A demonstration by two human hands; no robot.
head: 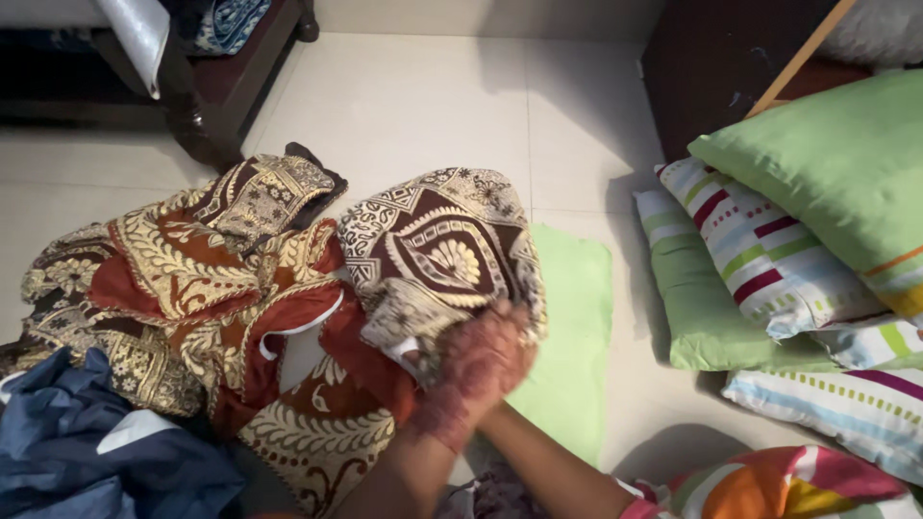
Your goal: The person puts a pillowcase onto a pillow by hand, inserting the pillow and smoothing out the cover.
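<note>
Here both hands work a patterned pillow cover at floor level

The left hand (461, 384) and right hand (505, 346), blurred, clench the near edge of the brown-and-cream cover (437, 255) over a green pillow (567, 327) — best pulled evenly; stacked pillows (769, 259) crowd the right, crumpled cloth (192, 288) the left, bare floor (433, 106) lies far
</note>
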